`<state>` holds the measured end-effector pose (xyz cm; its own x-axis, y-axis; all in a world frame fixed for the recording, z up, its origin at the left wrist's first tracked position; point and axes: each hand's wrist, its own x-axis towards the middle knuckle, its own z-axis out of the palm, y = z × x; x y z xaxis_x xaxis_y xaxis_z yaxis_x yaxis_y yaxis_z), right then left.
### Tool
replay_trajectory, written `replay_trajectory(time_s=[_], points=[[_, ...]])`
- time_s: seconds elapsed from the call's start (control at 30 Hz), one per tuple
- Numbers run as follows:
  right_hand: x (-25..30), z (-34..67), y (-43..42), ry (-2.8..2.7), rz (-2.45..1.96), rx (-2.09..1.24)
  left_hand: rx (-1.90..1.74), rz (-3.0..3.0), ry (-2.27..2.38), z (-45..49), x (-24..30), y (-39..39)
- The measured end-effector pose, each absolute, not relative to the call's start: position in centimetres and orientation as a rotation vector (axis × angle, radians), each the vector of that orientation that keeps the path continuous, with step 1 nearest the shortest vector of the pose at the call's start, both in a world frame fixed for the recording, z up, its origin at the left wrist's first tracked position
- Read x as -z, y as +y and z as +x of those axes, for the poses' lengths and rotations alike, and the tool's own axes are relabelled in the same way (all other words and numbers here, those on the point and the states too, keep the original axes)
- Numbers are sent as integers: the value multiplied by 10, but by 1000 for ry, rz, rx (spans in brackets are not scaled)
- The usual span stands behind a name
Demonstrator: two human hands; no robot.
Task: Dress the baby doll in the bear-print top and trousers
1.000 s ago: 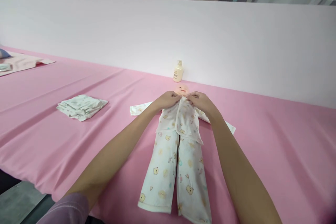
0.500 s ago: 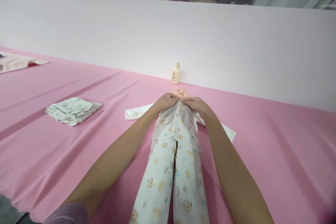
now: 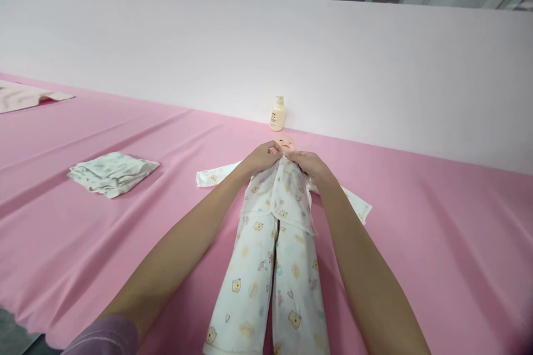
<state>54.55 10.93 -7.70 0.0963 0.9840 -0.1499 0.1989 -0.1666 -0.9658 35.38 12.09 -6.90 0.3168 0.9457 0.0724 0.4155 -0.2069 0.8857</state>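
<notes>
A baby doll [image 3: 285, 144] lies on its back on the pink table [image 3: 437, 233], dressed in a white top [image 3: 283, 194] and trousers [image 3: 266, 283] printed with small bears. My left hand [image 3: 260, 157] and my right hand [image 3: 311, 167] meet at the doll's neck. Both pinch the top's front edges together just under the chin. Only the upper part of the doll's head shows above my fingers. The top's sleeves spread out to either side.
A cream pump bottle [image 3: 277, 113] stands against the white wall behind the doll. A folded printed garment [image 3: 111, 172] lies to the left. A pale pink cloth [image 3: 25, 97] sits at the far left edge.
My hands have drawn closer together at the doll's neck, bringing the top's front edges together. The view has shifted slightly to the right and nearer the doll.
</notes>
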Motion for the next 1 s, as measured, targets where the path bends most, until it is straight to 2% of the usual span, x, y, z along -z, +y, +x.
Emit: replay_trajectory(time_s=[0.33, 0.57, 1.0], points=[[75, 542, 105, -1201, -1477, -1189, -784, 1711, 1198, 354, 62, 114], [77, 543, 105, -1247, -1533, -1123, -903, 1586, 1269, 361, 71, 119], [76, 537, 99, -1256, -1557, -992, -862, 1537, 1192, 359, 66, 114]])
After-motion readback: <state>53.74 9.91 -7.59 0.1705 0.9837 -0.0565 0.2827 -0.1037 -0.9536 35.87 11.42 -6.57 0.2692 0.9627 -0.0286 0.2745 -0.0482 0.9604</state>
